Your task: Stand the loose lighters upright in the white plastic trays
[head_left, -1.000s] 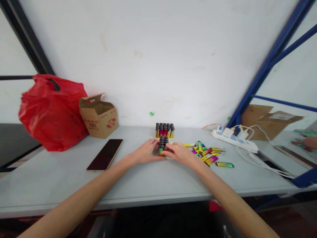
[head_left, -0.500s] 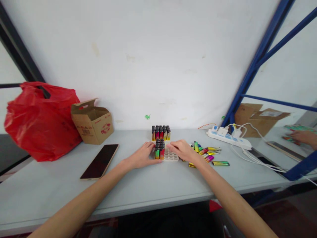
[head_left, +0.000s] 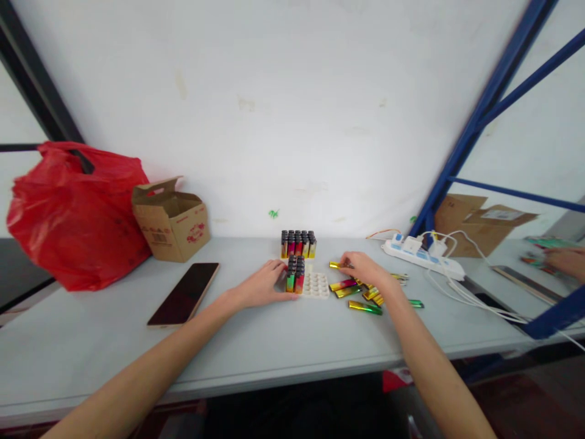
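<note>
My left hand [head_left: 264,284] is curved round the left end of a white holed tray [head_left: 316,285], thumb along its front and fingers behind. Lighters with black tops [head_left: 295,275] stand upright in the tray's left part; bare holes show on the right. My right hand [head_left: 363,268] is closed in a pinch on a gold lighter [head_left: 335,265], which points left above the loose pile. Under and before that hand, shiny lighters [head_left: 347,292] in gold, green and pink lie scattered. Behind the tray stands a block of upright lighters [head_left: 298,245].
A phone [head_left: 185,294], a cardboard box [head_left: 173,225] and a red plastic bag [head_left: 82,219] are on the left. To the right lie a white power strip [head_left: 423,259] with cables and a blue metal frame [head_left: 461,140]. Another person's hand [head_left: 567,261] is beyond the frame.
My right hand has moved right from the tray to the loose lighters and now pinches a gold one. Some loose lighters have shifted. My left hand stays at the tray.
</note>
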`<state>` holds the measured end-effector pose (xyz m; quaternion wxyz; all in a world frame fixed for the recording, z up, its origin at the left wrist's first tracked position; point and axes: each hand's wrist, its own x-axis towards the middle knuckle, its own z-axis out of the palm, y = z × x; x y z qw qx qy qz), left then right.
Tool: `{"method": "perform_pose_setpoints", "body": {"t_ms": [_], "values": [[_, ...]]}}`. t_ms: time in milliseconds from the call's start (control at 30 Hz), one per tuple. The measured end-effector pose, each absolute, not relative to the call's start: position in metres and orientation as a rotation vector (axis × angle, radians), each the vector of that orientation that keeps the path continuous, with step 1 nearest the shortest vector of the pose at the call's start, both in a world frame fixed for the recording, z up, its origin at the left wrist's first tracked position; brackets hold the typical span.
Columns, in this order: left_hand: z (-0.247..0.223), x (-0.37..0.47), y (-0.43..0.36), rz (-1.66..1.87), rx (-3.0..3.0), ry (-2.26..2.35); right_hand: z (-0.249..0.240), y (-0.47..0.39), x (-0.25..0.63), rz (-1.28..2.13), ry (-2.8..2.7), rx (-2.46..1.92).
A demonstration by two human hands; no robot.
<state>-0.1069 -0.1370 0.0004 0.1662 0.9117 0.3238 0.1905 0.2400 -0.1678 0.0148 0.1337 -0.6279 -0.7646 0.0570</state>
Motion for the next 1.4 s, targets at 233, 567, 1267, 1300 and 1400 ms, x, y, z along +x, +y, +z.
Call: {"method": "perform_pose_setpoints", "body": {"t_ms": [233,567,1267,1300,1400], "values": [[0.005,-0.116,-0.13,0.455,2.572,0.871,0.02,-0.165,0.223,0.205,-1.845,-1.49],[0.007,-0.117,-0.132,0.422,2.573,0.878,0.011,-0.157,0.184,0.874,-1.247,-1.052],[0.004,-0.116,-0.132,0.433,2.555,0.908,0.005,-0.171,0.144,1.1,-1.23,-1.225],[0.004,-0.116,-0.132,0.424,2.558,0.915,0.006,-0.172,0.143,1.088,-1.235,-1.232],[0.004,-0.117,-0.132,0.427,2.562,0.91,0.008,-0.173,0.141,1.088,-1.254,-1.211]]}}
